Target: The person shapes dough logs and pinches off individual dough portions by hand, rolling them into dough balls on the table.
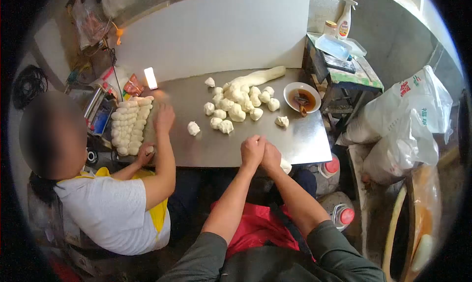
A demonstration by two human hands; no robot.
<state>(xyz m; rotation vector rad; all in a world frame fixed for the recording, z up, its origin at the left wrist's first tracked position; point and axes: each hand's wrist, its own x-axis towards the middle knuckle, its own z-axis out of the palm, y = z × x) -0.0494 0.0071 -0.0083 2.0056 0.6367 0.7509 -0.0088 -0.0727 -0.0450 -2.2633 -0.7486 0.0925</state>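
Note:
My left hand [252,151] and my right hand [271,157] meet at the table's front edge, fingers curled inward. White dough [285,165] sticks out at the right side of my right hand, which is closed on it. What my left fingers close round is hidden. Beyond my hands lies a pile of torn dough lumps [237,113], with a long dough roll [263,77] running from it to the back right. Single lumps sit apart, one dough lump [193,128] to the left and another dough lump [281,121] to the right.
At the left, a co-worker [113,208] works beside rows of shaped dough pieces [129,127] on the metal table [191,152]. A white bowl [288,96] of brown liquid stands right. Farther right are a small stand [366,78], white sacks [388,110] and red-capped jugs [339,217].

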